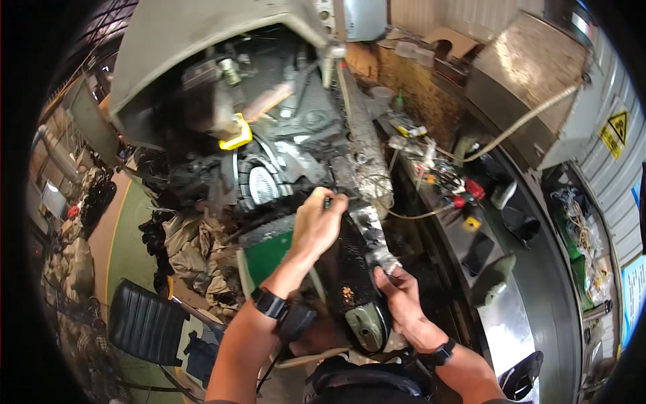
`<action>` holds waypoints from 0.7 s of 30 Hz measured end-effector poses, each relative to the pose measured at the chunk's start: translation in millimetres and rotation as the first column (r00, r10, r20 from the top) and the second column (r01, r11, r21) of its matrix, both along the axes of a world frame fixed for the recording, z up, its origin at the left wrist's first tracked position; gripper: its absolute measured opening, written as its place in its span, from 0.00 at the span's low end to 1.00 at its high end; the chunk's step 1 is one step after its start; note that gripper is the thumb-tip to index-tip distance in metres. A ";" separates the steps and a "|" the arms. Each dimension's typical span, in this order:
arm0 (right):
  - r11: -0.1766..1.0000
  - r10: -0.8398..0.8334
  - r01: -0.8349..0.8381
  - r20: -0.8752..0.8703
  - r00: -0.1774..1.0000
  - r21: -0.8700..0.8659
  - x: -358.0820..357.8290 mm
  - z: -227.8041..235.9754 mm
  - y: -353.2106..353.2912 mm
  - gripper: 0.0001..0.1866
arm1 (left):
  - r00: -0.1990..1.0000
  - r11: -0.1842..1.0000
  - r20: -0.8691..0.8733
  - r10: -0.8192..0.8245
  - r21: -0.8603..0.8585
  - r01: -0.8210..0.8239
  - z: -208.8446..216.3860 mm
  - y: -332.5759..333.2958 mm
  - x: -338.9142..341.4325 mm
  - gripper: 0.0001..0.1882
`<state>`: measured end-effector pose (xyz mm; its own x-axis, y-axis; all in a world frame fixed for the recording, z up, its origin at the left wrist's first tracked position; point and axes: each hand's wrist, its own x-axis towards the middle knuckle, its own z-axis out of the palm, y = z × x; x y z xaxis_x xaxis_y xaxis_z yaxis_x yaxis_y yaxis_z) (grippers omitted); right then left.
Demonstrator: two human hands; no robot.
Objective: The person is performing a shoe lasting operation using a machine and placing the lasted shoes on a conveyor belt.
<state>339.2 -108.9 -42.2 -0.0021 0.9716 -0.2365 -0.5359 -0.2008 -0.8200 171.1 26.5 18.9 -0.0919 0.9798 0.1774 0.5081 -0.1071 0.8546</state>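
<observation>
Down front and center there's a long black round-ended piece (pixel 353 286), right hand (pixel 405 303) at its edge, can't tell if it's actually gripping. The left hand (pixel 316 225) is clenched around a slim dark tool (pixel 328 202) at the far end, near a treaded wheel (pixel 262 185).

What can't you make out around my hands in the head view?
In the head view:
- Small dark object in your left hand: mostly covered by fingers.
- Long black piece: underside faces away.
- Inside of grey hood: blurred, shadowed.
- Right forearm: cut by lower edge.
</observation>
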 end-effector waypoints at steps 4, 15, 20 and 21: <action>0.988 0.150 -0.153 -0.083 0.985 -0.032 -84.5 -6.0 41.6 0.15 | 0.854 0.985 0.520 0.020 -0.157 0.073 7.7 22.1 -114.7 0.24; 0.981 0.175 -0.187 -0.172 0.969 -0.051 -174.9 -6.8 148.0 0.12 | 0.290 0.967 0.926 0.243 -0.255 0.005 -34.3 -31.4 -163.1 0.15; 0.990 0.111 -0.124 -0.187 0.976 -0.063 -188.9 -10.3 178.1 0.15 | 0.210 0.944 0.921 0.328 -0.328 -0.034 -36.7 2.5 -168.9 0.17; 0.991 0.113 -0.123 -0.169 0.979 -0.051 -189.1 -12.5 182.3 0.15 | 0.198 0.930 0.909 0.367 -0.365 -0.051 -37.5 6.0 -168.6 0.17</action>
